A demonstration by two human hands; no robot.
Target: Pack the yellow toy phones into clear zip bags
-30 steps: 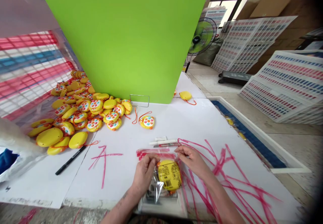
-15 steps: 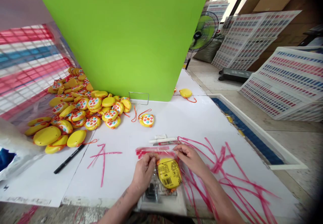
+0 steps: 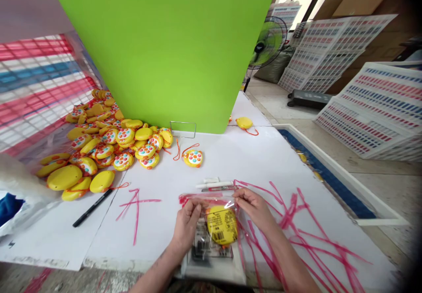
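A yellow toy [image 3: 222, 226], with black print and a barcode on its back, lies inside a clear plastic bag [image 3: 227, 202] at the near edge of the table. My left hand [image 3: 188, 221] pinches the bag's top edge on the left, thumb against fingers. At the top right corner, my right hand [image 3: 251, 204] has the same edge between its fingertips. Under the bag is a stack of more clear bags [image 3: 214, 272] with dark print. Thin pink strips [image 3: 183, 199] show just behind the bag's top edge.
Several yellow toys with coloured dots [image 3: 125, 137] are heaped at the left; one dotted toy [image 3: 193, 158] lies apart. A black marker [image 3: 92, 208] and white pens [image 3: 216, 184] rest on the table. Pink strips [image 3: 329, 238] litter the right. A green panel [image 3: 165, 55] stands behind.
My right hand has shifted slightly to the right, and the bag's top edge is stretched flatter between both hands. The view has moved a little.
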